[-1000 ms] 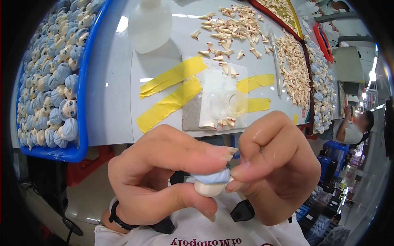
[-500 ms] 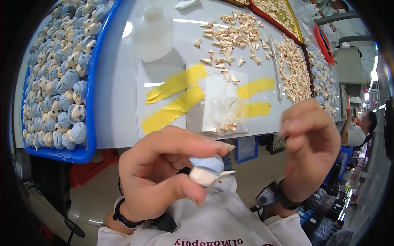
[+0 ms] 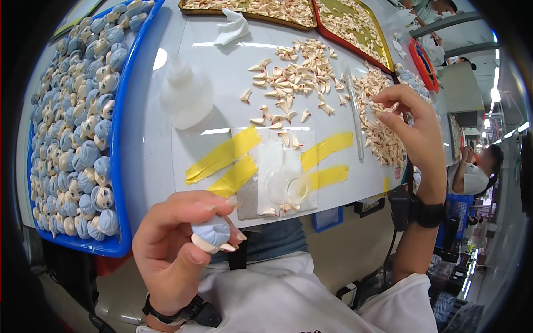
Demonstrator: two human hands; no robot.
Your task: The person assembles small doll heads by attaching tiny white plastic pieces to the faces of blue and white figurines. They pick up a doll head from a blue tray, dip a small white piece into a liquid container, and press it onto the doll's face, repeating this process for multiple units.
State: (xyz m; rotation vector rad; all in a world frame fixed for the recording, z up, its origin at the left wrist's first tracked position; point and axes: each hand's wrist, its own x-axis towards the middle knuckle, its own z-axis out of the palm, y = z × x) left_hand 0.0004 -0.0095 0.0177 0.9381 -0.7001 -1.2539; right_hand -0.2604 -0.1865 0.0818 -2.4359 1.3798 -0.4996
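Low on the left, my left hand [image 3: 172, 244] grips a small doll head [image 3: 212, 232] with light blue moulded hair between thumb and fingers. A pointed cream piece [image 3: 227, 247] juts from the head's lower edge. My right hand [image 3: 411, 119] reaches over a heap of small cream ear-shaped pieces [image 3: 383, 145] at the right of the table. Its thumb and forefinger curl together there; whatever lies between the fingertips is too small to make out. More such pieces with red tips [image 3: 288, 83] are scattered in the middle.
A blue tray [image 3: 119, 183] full of doll heads stands at left, beside a white squeeze bottle [image 3: 186, 97]. Yellow tape strips [image 3: 222, 155] flank a small clear jar [image 3: 288, 187] near the table edge. Trays of cream pieces [image 3: 250, 8] lie at the back. A person [image 3: 472, 175] sits far right.
My right hand has moved from beside the doll head out to the heap at right. The left hand has shifted left and down with the head. The view has tilted toward the table's back.
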